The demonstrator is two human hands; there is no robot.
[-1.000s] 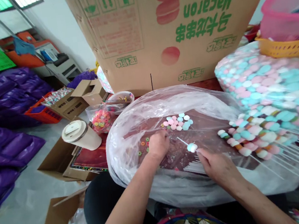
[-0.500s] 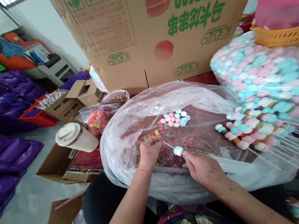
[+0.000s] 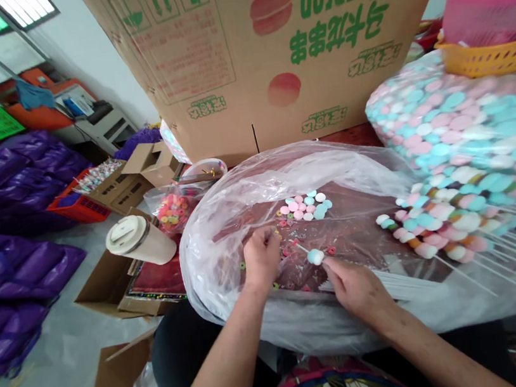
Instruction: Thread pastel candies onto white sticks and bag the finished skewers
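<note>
My right hand point(image 3: 354, 282) pinches a white stick threaded with blue and white marshmallows point(image 3: 315, 257), its bare tip pointing up and left. Over the small coloured candy rings lying on the plastic sheet, my left hand point(image 3: 262, 258) has its thumb and fingertips together; whatever they hold is too small to make out. A red candy ring point(image 3: 331, 251) lies just right of the skewer's marshmallows. Farther back, loose pink, blue and white marshmallows point(image 3: 306, 206) form a small pile. White sticks point(image 3: 395, 283) lie beside and partly behind my right hand.
Finished marshmallow skewers point(image 3: 448, 215) are heaped at the right, against a large bag of marshmallows point(image 3: 461, 107) with baskets on top. A large cardboard box point(image 3: 239, 61) stands behind. To the left are a white cup point(image 3: 142, 238) and a bag of candy rings point(image 3: 174, 208).
My left hand has drawn away from the stick's tip towards the rings at the back. The right hand still holds the skewer. The whole view has shifted slightly.
</note>
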